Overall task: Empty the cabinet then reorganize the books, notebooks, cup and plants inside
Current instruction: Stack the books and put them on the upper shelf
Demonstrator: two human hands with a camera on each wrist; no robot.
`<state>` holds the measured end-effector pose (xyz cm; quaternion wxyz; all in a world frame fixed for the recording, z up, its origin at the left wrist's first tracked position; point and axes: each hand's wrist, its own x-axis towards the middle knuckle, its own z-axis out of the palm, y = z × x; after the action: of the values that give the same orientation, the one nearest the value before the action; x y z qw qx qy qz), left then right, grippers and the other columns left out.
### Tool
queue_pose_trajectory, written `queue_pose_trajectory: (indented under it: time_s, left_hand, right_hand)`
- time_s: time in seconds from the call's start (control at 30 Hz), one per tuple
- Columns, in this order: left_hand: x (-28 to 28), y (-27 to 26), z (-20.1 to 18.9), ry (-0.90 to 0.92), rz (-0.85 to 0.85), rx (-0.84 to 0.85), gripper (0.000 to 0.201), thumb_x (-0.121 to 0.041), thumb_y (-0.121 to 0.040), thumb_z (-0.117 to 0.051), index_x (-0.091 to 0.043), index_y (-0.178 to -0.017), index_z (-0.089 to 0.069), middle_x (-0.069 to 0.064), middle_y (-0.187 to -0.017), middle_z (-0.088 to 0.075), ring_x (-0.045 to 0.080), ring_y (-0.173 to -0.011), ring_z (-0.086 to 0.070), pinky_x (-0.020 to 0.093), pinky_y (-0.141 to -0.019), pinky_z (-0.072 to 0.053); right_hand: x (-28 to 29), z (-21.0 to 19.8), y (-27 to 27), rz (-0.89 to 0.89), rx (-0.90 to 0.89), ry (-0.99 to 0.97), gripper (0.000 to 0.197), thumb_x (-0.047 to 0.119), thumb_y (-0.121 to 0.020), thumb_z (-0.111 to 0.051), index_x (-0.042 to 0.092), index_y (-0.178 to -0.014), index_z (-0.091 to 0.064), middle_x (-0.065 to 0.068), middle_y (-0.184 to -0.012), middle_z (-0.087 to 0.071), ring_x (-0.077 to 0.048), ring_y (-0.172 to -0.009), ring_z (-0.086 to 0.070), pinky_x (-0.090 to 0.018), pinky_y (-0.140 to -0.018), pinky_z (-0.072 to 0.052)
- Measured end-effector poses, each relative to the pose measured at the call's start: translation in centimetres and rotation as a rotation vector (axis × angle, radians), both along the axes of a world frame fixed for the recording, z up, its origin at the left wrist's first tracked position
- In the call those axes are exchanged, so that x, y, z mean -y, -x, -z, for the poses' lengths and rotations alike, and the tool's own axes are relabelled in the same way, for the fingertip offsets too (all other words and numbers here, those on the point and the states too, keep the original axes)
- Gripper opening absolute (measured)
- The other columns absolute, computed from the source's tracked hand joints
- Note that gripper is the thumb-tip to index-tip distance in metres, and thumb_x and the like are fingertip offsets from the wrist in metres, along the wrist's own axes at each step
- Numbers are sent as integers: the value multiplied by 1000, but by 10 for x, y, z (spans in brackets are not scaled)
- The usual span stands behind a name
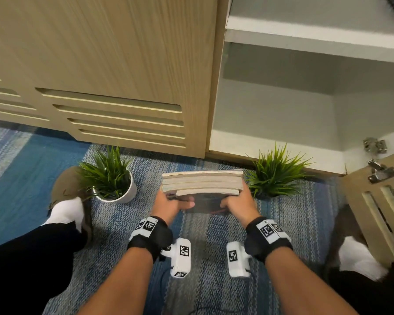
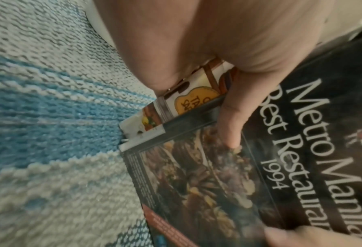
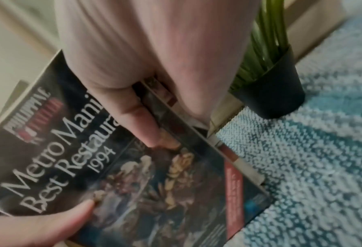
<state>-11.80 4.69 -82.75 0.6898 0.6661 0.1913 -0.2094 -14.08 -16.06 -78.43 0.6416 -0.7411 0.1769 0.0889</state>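
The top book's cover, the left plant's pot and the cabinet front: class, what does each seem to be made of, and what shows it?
Top book's cover: probably glossy coated paper; it shows sheen over dark print.
Left plant's pot: smooth white, perhaps ceramic or plastic; unclear which.
Cabinet front: matte light wood-grain panel, possibly laminate; fine straight streaks and cut slots.

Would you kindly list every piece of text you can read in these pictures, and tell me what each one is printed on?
"Metro Mani… Best Restaura… 1994": cover of the top book, partly hidden by the thumbs of both hands.
Logo above that title: too blurred to read.
Red strip on the cover: too small to read.
Orange badge on the book underneath: partial letters only, not readable.
Wristband markers: square codes, no words.
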Motion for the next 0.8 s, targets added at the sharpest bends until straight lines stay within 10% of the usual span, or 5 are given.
queue_pose_trajectory:
  time_s: [0.13, 0.23, 0.4, 0.6, 0.8]
  left_hand:
    - [3, -6, -9, -1, 7, 66, 39, 22, -69, -73, 9, -105, -67, 3, -72, -77, 12, -69, -74, 25, -68, -60]
    - [-2, -10, -8, -60, 82, 135, 44, 11, -67, -81, 3, -108, -68, 6, -86, -78, 17, -85, -75, 32, -84, -60]
    - [-4, -10, 2, -203, 154, 266, 67, 10, -56, -89, -4, -112, -55, 3, -100, -71, 14, -96, -69, 25, -90, -54]
    - [4, -19, -5, -155, 141, 181, 32, 11, -67, -82, 9, -98, -72, 6, -87, -78, 13, -82, -75, 23, -79, -59]
    - [-4, -20, -8, -175, 216, 157, 23, 2, -71, -83, -12, -88, -75, 9, -92, -78, 17, -90, -75, 29, -90, -55]
  right_hand:
    - [-2, 9, -7, 119, 128, -93, 67, -36, -64, -59, 14, -110, -56, 5, -92, -65, -3, -83, -65, -9, -65, -52]
    - [2, 17, 3, 83, 135, -65, 68, -26, -70, -71, 17, -120, -51, 10, -100, -65, 18, -83, -63, -2, -74, -47]
    - [13, 35, 6, -106, 152, 49, 65, -8, -63, -88, 12, -114, -53, 1, -99, -66, -5, -93, -66, -20, -85, -53]
    - [1, 40, -3, 38, 57, -107, 66, 3, -64, -92, 7, -123, -62, -8, -108, -77, -22, -105, -73, -44, -101, -54]
    - [11, 38, -9, -47, -18, -81, 87, 40, -48, -100, 17, -124, -64, -2, -112, -77, -22, -108, -72, -52, -102, -52]
